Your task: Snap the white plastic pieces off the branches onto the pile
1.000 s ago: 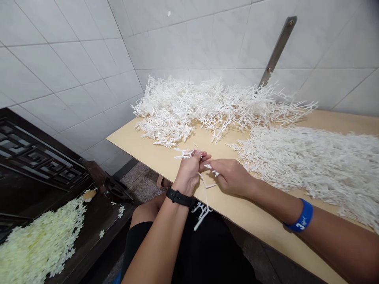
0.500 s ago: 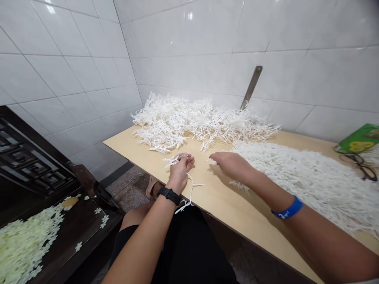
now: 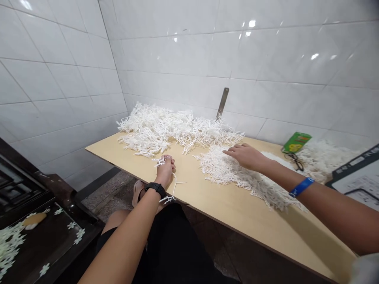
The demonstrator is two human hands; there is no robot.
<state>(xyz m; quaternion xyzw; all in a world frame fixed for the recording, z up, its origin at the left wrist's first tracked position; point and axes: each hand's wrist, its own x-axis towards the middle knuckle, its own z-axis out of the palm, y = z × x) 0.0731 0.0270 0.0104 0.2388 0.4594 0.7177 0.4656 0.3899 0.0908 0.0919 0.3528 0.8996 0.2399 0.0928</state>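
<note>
My left hand (image 3: 166, 170) is closed around a white plastic branch (image 3: 175, 185) near the front edge of the table. One forked end of the branch hangs below the wrist, and more white twigs stick out above the thumb. Over a flat pile of small white pieces (image 3: 219, 167), my right hand (image 3: 244, 156) reaches with fingers stretched out and no piece visible in them. Whether its fingertips touch the pile I cannot tell. Behind both hands lies a taller heap of white branches (image 3: 166, 126).
A metal ruler (image 3: 222, 103) leans on the tiled wall. Farther right are a green packet (image 3: 296, 142), dark-framed glasses (image 3: 294, 161) and a dark-edged printed board (image 3: 361, 177). White flowers (image 3: 8, 244) lie on a dark wooden chair (image 3: 56, 244) at the left, beside the table (image 3: 189, 193).
My right hand has moved from the bare tabletop near my left hand to above the pile of small pieces. The left hand keeps the branch. The view has turned right.
</note>
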